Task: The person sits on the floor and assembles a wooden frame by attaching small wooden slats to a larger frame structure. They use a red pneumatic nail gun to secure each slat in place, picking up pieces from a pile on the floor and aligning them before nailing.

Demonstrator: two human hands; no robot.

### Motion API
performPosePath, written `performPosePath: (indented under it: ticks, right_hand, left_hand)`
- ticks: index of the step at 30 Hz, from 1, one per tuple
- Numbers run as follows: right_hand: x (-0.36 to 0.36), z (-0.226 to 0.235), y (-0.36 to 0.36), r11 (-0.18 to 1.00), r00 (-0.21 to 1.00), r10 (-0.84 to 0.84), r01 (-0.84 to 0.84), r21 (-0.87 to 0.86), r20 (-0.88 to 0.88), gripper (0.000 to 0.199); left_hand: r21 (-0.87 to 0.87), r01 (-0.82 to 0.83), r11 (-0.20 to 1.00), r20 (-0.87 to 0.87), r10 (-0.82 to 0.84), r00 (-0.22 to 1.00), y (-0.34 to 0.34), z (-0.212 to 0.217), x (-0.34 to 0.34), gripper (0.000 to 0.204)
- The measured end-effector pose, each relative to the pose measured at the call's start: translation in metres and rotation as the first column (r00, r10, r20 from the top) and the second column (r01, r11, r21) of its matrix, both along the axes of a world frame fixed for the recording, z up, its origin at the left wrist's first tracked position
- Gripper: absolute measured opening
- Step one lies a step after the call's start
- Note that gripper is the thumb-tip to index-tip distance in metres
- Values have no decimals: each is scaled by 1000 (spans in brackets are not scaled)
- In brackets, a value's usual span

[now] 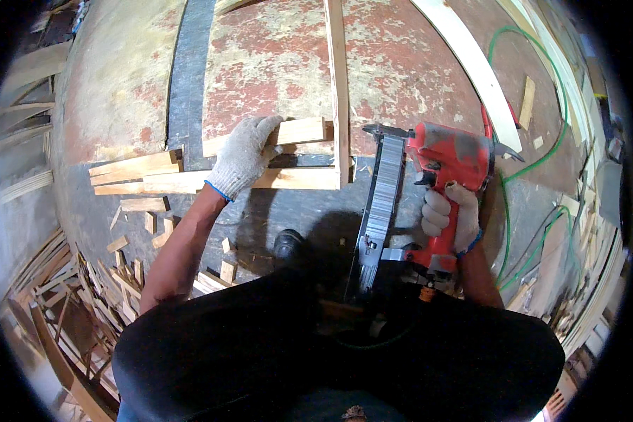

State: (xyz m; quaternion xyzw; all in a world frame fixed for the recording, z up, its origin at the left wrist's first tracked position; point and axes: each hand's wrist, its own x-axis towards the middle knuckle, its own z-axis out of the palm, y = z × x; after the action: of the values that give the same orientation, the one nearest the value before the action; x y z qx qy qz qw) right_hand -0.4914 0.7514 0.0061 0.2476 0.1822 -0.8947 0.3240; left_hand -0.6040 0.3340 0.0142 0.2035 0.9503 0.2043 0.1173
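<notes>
The left hand (245, 155), in a pale knit glove with a blue cuff edge, is closed over a short wooden block (302, 131), whose near end juts out to the right of the fingers; the palm and the stretch of wood beneath it are hidden, and whether the piece showing just left of the fingers belongs to the same block is hard to tell. The right hand (464, 200), gloved alike, is wrapped around the grip of a red nail gun (449, 149); the gun covers part of that hand, and whether a finger rests on the trigger cannot be made out. A long magazine (381, 204) slants down on the left side of the right hand, its lower end fading into the dark clothing. Between the two hands stands a long batten (336, 70), running away from the person and cut off by the top edge. Just below the left hand lies a crosswise board (299, 178), partly covered by the wrist, its right end meeting the batten. Left of the left hand are several overlapping boards (137, 167), and nearer the person, small offcuts (144, 205) lie scattered on the grey floor (260, 232), some lost behind the forearm and clothing. Beyond the right hand a green hose (564, 105) loops about; where it ends is unclear. A dark rounded thing (288, 243) below the left hand is too shadowed to identify.
</notes>
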Motion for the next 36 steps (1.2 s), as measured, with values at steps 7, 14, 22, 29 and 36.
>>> performPosePath:
  ticks: [7, 14, 22, 29, 36]
  right_hand:
    - [-6, 6, 0, 999, 999, 43, -43, -15, 20, 43]
    - [-12, 13, -10, 994, 994, 105, -105, -12, -3, 19]
    - [-15, 16, -16, 991, 991, 130, -130, -16, -17, 25]
    - [-13, 5, -12, 985, 987, 159, -160, -61, -16, 24]
    - [-15, 5, -15, 983, 984, 174, -176, -55, -44, 27]
  left_hand:
    - [-23, 75, 997, -85, -77, 993, 8, -16, -3, 48]
    - [20, 53, 998, -15, -52, 999, 15, -8, -2, 53]
    - [-16, 41, 999, -25, -42, 999, 16, -8, 1, 55]
    - [1, 56, 998, -60, -56, 997, 17, -12, 0, 53]
    - [5, 53, 999, -95, -53, 994, 15, -17, 2, 50]
